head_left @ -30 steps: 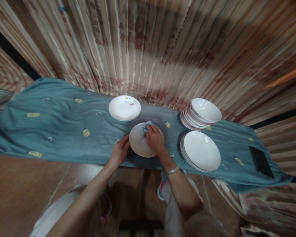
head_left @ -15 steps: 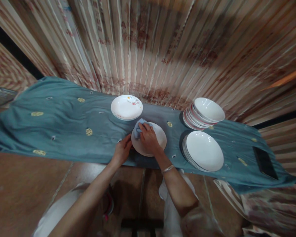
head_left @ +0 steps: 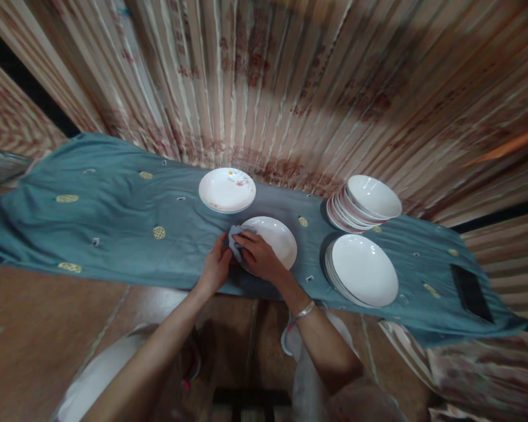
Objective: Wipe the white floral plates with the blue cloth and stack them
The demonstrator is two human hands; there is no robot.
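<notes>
Teal patterned fabric [head_left: 127, 225] covers the tabletop. The right hand [head_left: 260, 257] has a blue rag [head_left: 234, 241] bunched in its grip at the central white dish's [head_left: 282, 237] nine o'clock rim; the left hand [head_left: 217, 264] meets it there, grip unclear. Nested bowls [head_left: 374, 197] sit at two o'clock, stacked plates [head_left: 365, 269] at three.

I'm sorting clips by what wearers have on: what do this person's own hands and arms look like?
The left hand and right hand are ungloved, and both forearms show bare, without sleeves. A narrow, shiny, silver-coloured bracelet circles the right wrist; the left has none. Any ring is too small to tell.
</notes>
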